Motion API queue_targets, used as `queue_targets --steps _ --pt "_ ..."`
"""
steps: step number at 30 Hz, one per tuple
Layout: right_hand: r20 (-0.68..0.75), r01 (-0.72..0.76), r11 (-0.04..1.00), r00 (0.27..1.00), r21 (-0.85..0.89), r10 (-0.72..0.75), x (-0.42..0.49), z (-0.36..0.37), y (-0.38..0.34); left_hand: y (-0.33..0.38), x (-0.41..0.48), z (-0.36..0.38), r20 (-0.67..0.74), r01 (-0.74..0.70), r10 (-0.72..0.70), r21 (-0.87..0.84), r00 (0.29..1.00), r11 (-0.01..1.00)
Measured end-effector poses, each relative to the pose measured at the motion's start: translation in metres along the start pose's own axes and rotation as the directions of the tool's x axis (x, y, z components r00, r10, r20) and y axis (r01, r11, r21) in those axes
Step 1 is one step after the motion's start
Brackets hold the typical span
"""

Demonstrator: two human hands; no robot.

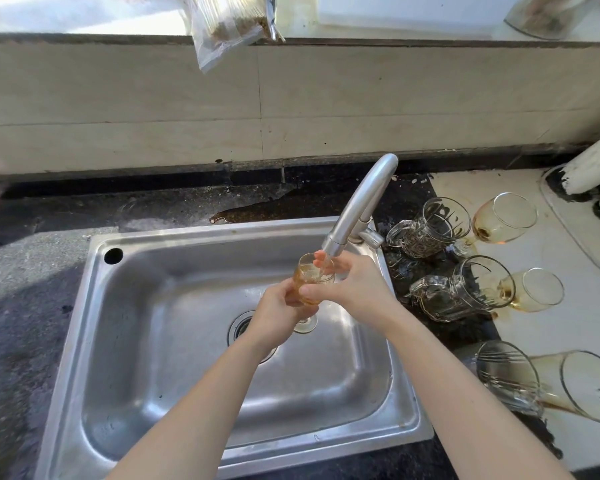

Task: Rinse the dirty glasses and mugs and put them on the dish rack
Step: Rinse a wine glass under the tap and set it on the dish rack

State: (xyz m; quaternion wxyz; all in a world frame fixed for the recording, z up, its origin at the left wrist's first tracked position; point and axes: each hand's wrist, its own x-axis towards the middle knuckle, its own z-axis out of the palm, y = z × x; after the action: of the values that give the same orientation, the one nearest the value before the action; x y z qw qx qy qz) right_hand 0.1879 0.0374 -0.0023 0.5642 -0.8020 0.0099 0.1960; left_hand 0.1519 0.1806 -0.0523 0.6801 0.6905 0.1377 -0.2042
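filling the middle is the steel sink point(136, 358), its faucet point(364, 199) running. below the spout the right hand point(357, 285) and left hand point(278, 313) both curl their fingers round a stemmed glass point(309, 273) — held rim-up over the basin, in the stream.

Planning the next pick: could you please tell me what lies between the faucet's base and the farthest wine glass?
A clear patterned glass mug, its handle toward the faucet; the head view shows it.
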Motion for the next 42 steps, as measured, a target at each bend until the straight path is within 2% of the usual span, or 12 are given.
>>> queue_targets --steps 5,9,15,21,26,29,32,34,36,38,40,42 --pt "0.012 0.022 1.0 1.0 -0.018 -0.021 -0.006 0.001 -0.001 -0.009 -0.005 -0.001 -0.003 0.07 -0.071 0.225 0.997 0.972" --pt "-0.06 -0.025 0.998 0.998 0.049 0.028 0.004 0.001 -0.003 -0.015 -0.01 -0.003 -0.065 0.141 -0.13 0.214 0.989 0.967" --pt "-0.021 -0.142 0.985 0.989 0.098 0.145 0.009 0.004 0.008 -0.015 -0.018 -0.012 0.034 0.196 -0.206 0.197 0.978 0.961" --pt "-0.034 -0.279 0.889 0.95 0.363 0.312 0.01 0.004 0.015 0.016 -0.026 -0.025 -0.032 0.131 -0.13 0.046 0.991 0.99" --pt "0.016 -0.363 0.784 0.911 0.503 0.411 0.007 0.017 0.013 0.036 -0.026 -0.026 -0.169 -0.008 0.03 0.131 0.985 0.991" --pt "-0.109 -0.281 0.859 0.927 0.428 0.358 0.009 0.029 0.004 0.043 -0.027 -0.022 -0.254 -0.04 0.073 0.129 0.964 0.991" --pt "-0.331 -0.103 0.981 0.931 0.167 0.155 0.008 0.042 -0.003 0.052 -0.026 -0.016 -0.332 -0.024 0.031 0.026 0.943 0.999" --pt "-0.381 -0.035 0.991 0.921 0.133 0.083 0.009 0.049 -0.003 0.058 -0.026 -0.014 -0.357 -0.023 0.023 0.005 0.934 1.0" --pt "-0.36 -0.093 0.957 0.913 0.275 0.192 0.013 0.049 -0.009 0.062 -0.027 -0.012 -0.365 -0.046 0.057 0.039 0.929 0.998" --pt "-0.207 -0.216 0.745 0.878 0.632 0.431 0.022 0.043 -0.015 0.062 -0.027 -0.01 -0.361 -0.08 0.119 0.12 0.925 0.99" --pt "-0.076 -0.273 0.545 0.843 0.793 0.533 0.026 0.043 -0.015 0.062 -0.026 -0.01 -0.36 -0.1 0.168 0.199 0.918 0.975" --pt "-0.238 -0.219 0.706 0.84 0.673 0.487 0.021 0.05 -0.014 0.064 -0.022 -0.012 -0.382 -0.098 0.17 0.199 0.909 0.975"
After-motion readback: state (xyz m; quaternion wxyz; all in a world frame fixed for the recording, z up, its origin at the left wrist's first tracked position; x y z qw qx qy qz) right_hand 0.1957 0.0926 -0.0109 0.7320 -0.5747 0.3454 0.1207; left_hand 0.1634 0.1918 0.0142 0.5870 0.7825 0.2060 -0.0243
